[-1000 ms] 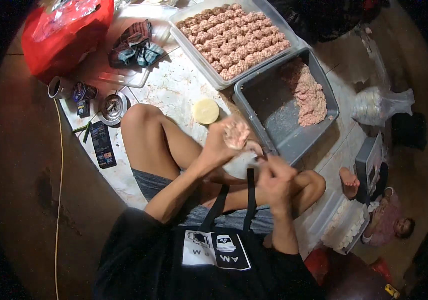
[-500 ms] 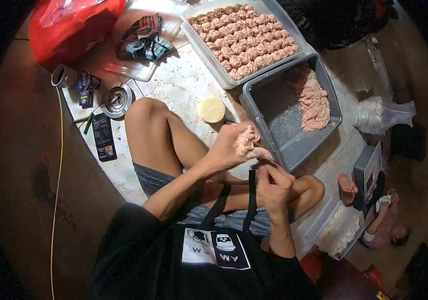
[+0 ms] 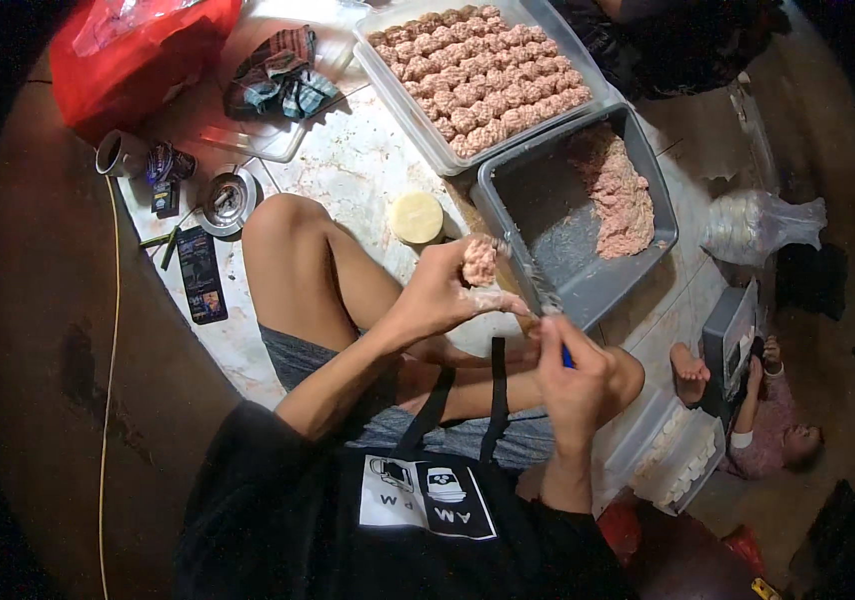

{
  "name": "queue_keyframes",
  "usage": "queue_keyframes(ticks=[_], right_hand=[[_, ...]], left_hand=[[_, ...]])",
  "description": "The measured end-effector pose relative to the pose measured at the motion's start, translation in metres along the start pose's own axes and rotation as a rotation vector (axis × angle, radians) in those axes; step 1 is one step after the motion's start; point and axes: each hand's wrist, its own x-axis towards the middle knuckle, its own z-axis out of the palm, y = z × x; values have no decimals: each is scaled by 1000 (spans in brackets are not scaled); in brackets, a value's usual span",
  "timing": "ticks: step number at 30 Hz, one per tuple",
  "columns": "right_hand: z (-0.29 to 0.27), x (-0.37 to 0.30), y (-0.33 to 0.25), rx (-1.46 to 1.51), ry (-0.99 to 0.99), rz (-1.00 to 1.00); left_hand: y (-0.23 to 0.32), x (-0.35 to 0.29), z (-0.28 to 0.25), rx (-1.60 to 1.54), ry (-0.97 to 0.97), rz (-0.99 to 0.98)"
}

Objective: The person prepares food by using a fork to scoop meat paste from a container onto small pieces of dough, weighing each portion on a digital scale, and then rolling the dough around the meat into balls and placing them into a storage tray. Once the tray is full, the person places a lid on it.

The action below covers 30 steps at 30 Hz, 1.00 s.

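Note:
My left hand is curled around a dumpling whose pink minced filling shows at the top, its thumb stretched toward my right hand. In my right hand is a blue-handled spreading knife, its blurred metal blade pointing away from me beside the grey tub. A lump of pink minced meat lies along the right side of that grey tub. Beyond the left hand sits a round pale-yellow stack, which looks like dumpling wrappers. Rows of similar dumplings fill a clear plastic box behind.
At the left are a phone, a metal ashtray, a mug and a red bag. A cloth lies on a clear lid. To the right stand a plastic-wrapped bundle and a box of white pieces; another person is beyond.
My right hand has turned and shifted slightly right, bringing the knife's blade and blue handle into sight. The left thumb has spread away from the dumpling. The person at right has moved their arms.

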Motion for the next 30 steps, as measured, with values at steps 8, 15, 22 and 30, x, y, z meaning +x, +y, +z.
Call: queue_keyframes(ticks=[8, 15, 22, 30], right_hand=[[0, 3, -6, -149, -77, -133], [-16, 22, -44, -201, -146, -277], [5, 29, -24, -525, -345, -226], [-14, 30, -47, -467, -343, -234]], left_hand=[[-9, 3, 10, -42, 155, 43], [-22, 10, 6, -109, 17, 16], [-46, 16, 1, 390, 109, 248], [-8, 15, 3, 3, -38, 268]])
